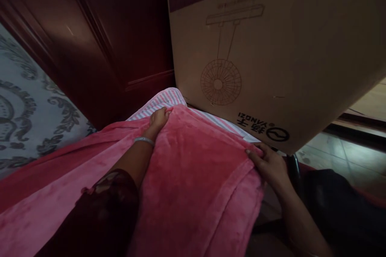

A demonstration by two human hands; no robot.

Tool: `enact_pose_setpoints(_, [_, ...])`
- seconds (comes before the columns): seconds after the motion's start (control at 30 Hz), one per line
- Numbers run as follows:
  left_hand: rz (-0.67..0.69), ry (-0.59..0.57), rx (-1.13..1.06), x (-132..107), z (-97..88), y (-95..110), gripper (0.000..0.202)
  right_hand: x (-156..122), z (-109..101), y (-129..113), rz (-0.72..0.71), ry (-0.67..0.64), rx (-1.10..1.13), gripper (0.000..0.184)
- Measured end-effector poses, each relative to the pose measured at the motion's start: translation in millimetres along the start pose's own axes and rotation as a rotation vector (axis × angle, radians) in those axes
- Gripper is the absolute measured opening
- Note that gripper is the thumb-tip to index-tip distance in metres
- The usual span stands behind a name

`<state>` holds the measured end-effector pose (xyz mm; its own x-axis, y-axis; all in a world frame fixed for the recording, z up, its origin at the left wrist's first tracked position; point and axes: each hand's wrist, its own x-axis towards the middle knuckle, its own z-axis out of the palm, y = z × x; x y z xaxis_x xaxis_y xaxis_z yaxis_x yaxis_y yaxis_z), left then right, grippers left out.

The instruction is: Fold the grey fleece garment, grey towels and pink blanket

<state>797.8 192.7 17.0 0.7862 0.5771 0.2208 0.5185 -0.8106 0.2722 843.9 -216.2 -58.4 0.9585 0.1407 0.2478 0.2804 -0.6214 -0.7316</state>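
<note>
A plush pink blanket (193, 168) spreads out in front of me, covering the surface below. My left hand (159, 119), with a bracelet (144, 140) on its wrist, is closed on the blanket's far edge near the middle. At the right corner of that edge, my right hand (268, 162) pinches the fabric between thumb and fingers. The edge runs fairly straight between both hands. Beyond it shows a striped pink, white and grey cloth (165, 98), partly under the blanket.
A large cardboard box (286, 56) printed with a fan drawing stands just past the blanket. Dark red wood panelling (135, 28) rises behind at left, beside patterned wallpaper (36, 108). A dark metal tube (294, 168) and tiled floor (346, 164) lie at right.
</note>
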Motion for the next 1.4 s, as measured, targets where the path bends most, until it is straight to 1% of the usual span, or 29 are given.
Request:
enact_pose_setpoints(0.1, [0.000,-0.040,0.000,-4.1,-10.3,6.8,0.041,2.0,-0.4,-3.0,-0.018,-0.001,-0.011,0.038])
enact_pose_setpoints(0.2, [0.014,-0.096,-0.022,-11.9,-27.2,12.5,0.043,4.5,-2.5,-7.8,-0.023,-0.022,-0.013,0.035])
enact_pose_setpoints(0.27, [0.073,-0.103,-0.017,-24.6,-40.2,13.5,0.046,5.5,-4.4,-11.3,-0.015,-0.038,-0.016,0.035])
enact_pose_setpoints(0.33, [0.174,-0.094,0.021,-48.4,-52.9,11.6,0.051,6.0,-5.8,-14.1,0.001,-0.047,-0.021,0.037])
enact_pose_setpoints(0.37, [0.236,-0.096,0.044,-65.7,-59.0,9.5,0.051,6.3,-6.2,-14.9,0.003,-0.049,-0.021,0.038])
enact_pose_setpoints(0.43, [0.355,-0.127,0.070,-111.5,-70.6,3.6,0.047,7.1,-6.7,-15.4,0.003,-0.059,-0.019,0.036])
enact_pose_setpoints(0.53, [0.528,-0.206,0.019,-202.0,-85.9,-8.8,0.045,9.2,-6.7,-14.5,0.003,-0.082,-0.022,0.034])
enact_pose_setpoints(0.6, [0.594,-0.229,-0.044,-266.0,-92.6,-19.9,0.045,8.9,-6.2,-14.8,0.005,-0.080,-0.034,0.035])
enact_pose_setpoints(0.67, [0.603,-0.208,-0.073,-322.5,-94.8,-34.1,0.047,5.6,-5.7,-16.8,-0.011,-0.058,-0.042,0.037])
enact_pose_setpoints(0.7, [0.581,-0.166,-0.069,-345.6,-93.9,-42.1,0.047,2.9,-5.5,-18.4,-0.026,-0.045,-0.041,0.039])
enact_pose_setpoints(0.73, [0.573,-0.117,-0.061,-364.8,-91.9,-50.4,0.049,-0.3,-5.4,-20.3,-0.045,-0.032,-0.040,0.040])
enact_pose_setpoints(0.8, [0.539,-0.043,-0.047,-390.9,-85.2,-65.3,0.051,-6.3,-5.6,-25.1,-0.082,-0.019,-0.051,0.041])
enact_pose_setpoints(0.87, [0.531,0.014,-0.032,-403.8,-76.9,-75.5,0.051,-8.7,-6.6,-31.0,-0.112,0.001,-0.104,0.040])
enact_pose_setpoints(0.97, [0.532,0.098,-0.018,-409.1,-66.3,-80.0,0.048,-0.9,-9.5,-42.2,-0.156,0.053,-0.163,0.032])
enact_pose_setpoints(1.03, [0.529,0.140,-0.012,-409.4,-62.8,-78.9,0.048,10.6,-11.4,-50.0,-0.178,0.053,-0.104,0.030])
enact_pose_setpoints(1.13, [0.537,0.160,-0.009,-409.6,-62.5,-77.0,0.048,26.6,-11.1,-56.5,-0.193,0.009,0.001,0.036])
enact_pose_setpoints(1.2, [0.545,0.156,-0.010,-409.6,-63.3,-77.2,0.049,30.9,-8.3,-54.7,-0.187,-0.025,0.002,0.035])
enact_pose_setpoints(1.3, [0.545,0.145,-0.012,-408.9,-62.3,-78.5,0.049,29.5,-2.4,-45.2,-0.167,-0.070,-0.023,0.026])
enact_pose_setpoints(1.4, [0.541,0.146,-0.013,-408.3,-58.8,-79.1,0.048,28.1,1.0,-37.1,-0.151,-0.078,-0.045,0.025])
